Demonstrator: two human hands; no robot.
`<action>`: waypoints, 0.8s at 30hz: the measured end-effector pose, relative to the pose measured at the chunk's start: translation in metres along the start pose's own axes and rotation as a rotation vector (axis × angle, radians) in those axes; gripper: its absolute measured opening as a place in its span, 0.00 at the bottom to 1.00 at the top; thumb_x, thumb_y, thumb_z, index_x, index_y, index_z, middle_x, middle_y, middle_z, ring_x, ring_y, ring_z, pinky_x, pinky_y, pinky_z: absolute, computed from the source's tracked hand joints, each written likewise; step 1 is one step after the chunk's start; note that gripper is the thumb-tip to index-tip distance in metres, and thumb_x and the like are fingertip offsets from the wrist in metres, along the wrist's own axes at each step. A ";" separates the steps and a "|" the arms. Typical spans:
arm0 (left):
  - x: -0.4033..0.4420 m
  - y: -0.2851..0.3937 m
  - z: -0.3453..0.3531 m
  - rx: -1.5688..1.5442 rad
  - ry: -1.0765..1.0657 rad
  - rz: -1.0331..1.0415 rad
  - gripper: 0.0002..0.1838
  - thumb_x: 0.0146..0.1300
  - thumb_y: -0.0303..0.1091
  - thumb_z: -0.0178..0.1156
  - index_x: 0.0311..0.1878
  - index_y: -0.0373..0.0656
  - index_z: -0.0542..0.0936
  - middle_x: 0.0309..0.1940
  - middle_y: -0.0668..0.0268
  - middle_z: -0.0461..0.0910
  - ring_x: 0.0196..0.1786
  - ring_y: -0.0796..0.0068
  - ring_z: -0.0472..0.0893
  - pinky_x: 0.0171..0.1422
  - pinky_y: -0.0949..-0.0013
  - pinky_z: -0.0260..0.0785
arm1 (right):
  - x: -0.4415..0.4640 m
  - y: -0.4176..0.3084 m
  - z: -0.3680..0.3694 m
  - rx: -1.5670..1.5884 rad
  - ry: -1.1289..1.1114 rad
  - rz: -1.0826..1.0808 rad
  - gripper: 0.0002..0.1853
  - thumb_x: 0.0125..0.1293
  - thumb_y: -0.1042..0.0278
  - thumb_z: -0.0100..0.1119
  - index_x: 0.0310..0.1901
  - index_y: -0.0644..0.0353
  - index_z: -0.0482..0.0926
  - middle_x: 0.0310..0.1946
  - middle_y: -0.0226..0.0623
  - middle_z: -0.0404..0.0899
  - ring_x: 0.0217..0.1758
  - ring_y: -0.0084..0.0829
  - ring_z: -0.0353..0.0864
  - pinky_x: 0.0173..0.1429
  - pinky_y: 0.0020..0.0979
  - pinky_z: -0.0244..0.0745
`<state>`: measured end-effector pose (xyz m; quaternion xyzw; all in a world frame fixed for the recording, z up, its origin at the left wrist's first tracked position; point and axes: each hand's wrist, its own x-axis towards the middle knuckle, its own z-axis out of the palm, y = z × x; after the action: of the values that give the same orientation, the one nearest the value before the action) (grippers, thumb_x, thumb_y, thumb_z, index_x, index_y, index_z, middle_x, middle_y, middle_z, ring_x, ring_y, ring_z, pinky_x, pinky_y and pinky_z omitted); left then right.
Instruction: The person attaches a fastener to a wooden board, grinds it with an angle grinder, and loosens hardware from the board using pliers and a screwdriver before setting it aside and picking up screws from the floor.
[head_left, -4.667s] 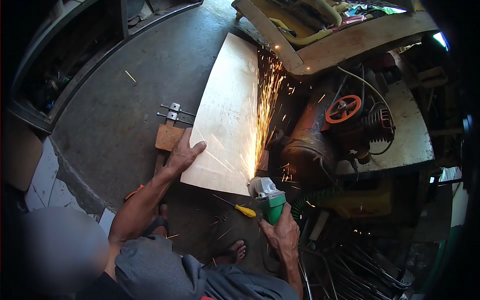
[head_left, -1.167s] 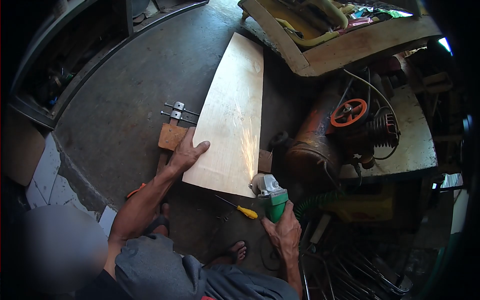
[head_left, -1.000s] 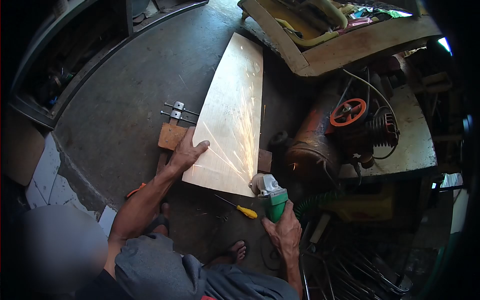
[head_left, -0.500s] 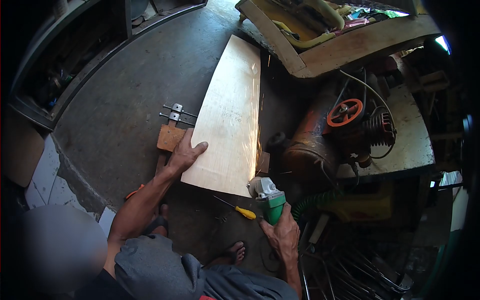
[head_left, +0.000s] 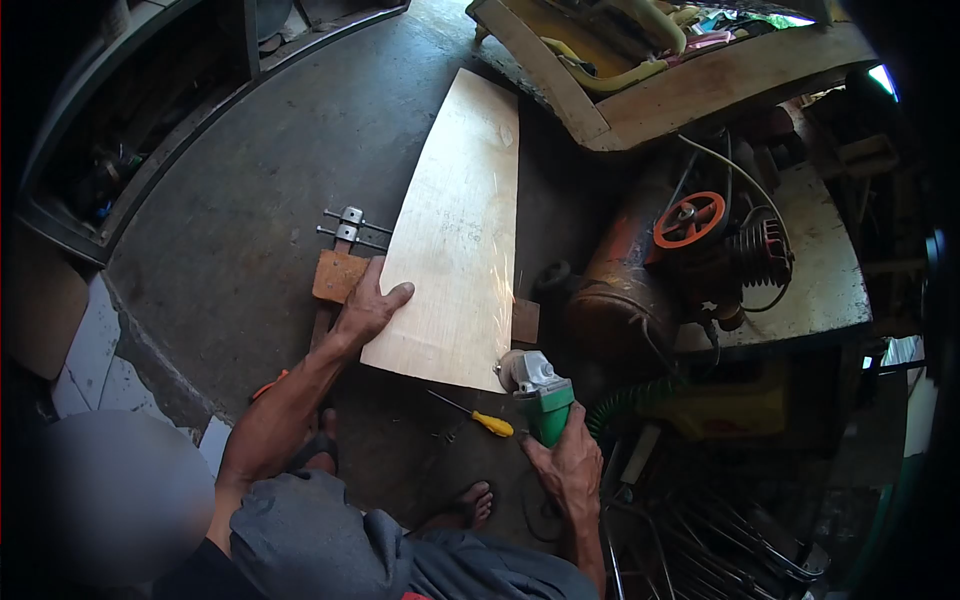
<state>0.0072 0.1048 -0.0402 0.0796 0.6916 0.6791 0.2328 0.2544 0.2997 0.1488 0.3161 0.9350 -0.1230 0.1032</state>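
A pale wooden board (head_left: 450,220) lies lengthwise in front of me, propped above the floor. At its left edge, my left hand (head_left: 370,305) grips it, thumb on top and the other fingers hidden along the side and underneath. My right hand (head_left: 568,458) is closed round the green body of an angle grinder (head_left: 543,388). The grinder's head meets the board's near right corner, and a few sparks fly up along the right edge. Between my feet and the board, a yellow-handled screwdriver (head_left: 482,420) lies on the floor.
Left of the board stands an orange-brown wooden block (head_left: 338,274) with a metal clamp (head_left: 350,226). A rusty air compressor (head_left: 640,260) with an orange wheel sits to the right. A green coiled hose (head_left: 625,400) runs near the grinder. Metal rods (head_left: 730,545) pile up at lower right.
The spark stream along the board's right edge has thinned a lot. Both hands, the board and the grinder stay almost in place.
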 end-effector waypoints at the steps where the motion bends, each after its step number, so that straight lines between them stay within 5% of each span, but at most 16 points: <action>1: 0.001 0.000 0.001 -0.038 0.014 -0.012 0.25 0.70 0.38 0.63 0.64 0.36 0.71 0.54 0.53 0.80 0.58 0.62 0.80 0.65 0.56 0.70 | 0.001 0.000 0.000 0.004 0.012 -0.006 0.42 0.56 0.55 0.72 0.67 0.67 0.63 0.50 0.64 0.81 0.48 0.66 0.83 0.50 0.57 0.79; 8: -0.020 0.019 0.014 -0.073 0.051 -0.011 0.21 0.74 0.33 0.60 0.65 0.37 0.70 0.55 0.58 0.79 0.58 0.69 0.78 0.67 0.62 0.68 | -0.022 0.011 -0.013 0.126 -0.055 0.114 0.39 0.57 0.53 0.75 0.62 0.65 0.65 0.48 0.65 0.82 0.51 0.65 0.83 0.52 0.54 0.78; 15: -0.049 0.039 0.036 -0.038 0.200 0.046 0.16 0.74 0.32 0.56 0.61 0.36 0.72 0.53 0.58 0.80 0.57 0.69 0.77 0.65 0.61 0.69 | -0.031 0.022 0.005 0.385 -0.113 0.301 0.36 0.57 0.51 0.75 0.58 0.67 0.69 0.44 0.59 0.84 0.46 0.50 0.87 0.52 0.44 0.79; 20: -0.059 0.059 0.055 0.085 0.296 0.131 0.17 0.71 0.29 0.53 0.61 0.37 0.69 0.50 0.49 0.80 0.54 0.54 0.80 0.61 0.53 0.70 | -0.022 0.053 0.047 0.834 -0.224 0.419 0.34 0.56 0.52 0.75 0.58 0.64 0.72 0.42 0.39 0.81 0.41 0.31 0.81 0.47 0.33 0.78; 21: -0.058 0.062 0.057 0.098 0.321 0.159 0.18 0.70 0.28 0.53 0.62 0.36 0.68 0.49 0.46 0.79 0.54 0.46 0.80 0.61 0.50 0.69 | -0.018 0.057 0.054 0.835 -0.233 0.415 0.34 0.56 0.52 0.75 0.58 0.64 0.72 0.42 0.39 0.81 0.41 0.31 0.81 0.47 0.33 0.78; 24: -0.052 0.071 0.065 0.191 0.320 0.241 0.21 0.68 0.26 0.52 0.63 0.33 0.67 0.52 0.45 0.74 0.57 0.44 0.76 0.64 0.50 0.67 | -0.013 0.058 0.063 0.935 -0.309 0.316 0.32 0.58 0.54 0.73 0.58 0.64 0.72 0.42 0.42 0.81 0.40 0.33 0.84 0.45 0.33 0.81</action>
<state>0.0663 0.1456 0.0418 0.0749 0.7664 0.6373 0.0285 0.3078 0.3184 0.0835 0.4442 0.6947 -0.5559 0.1049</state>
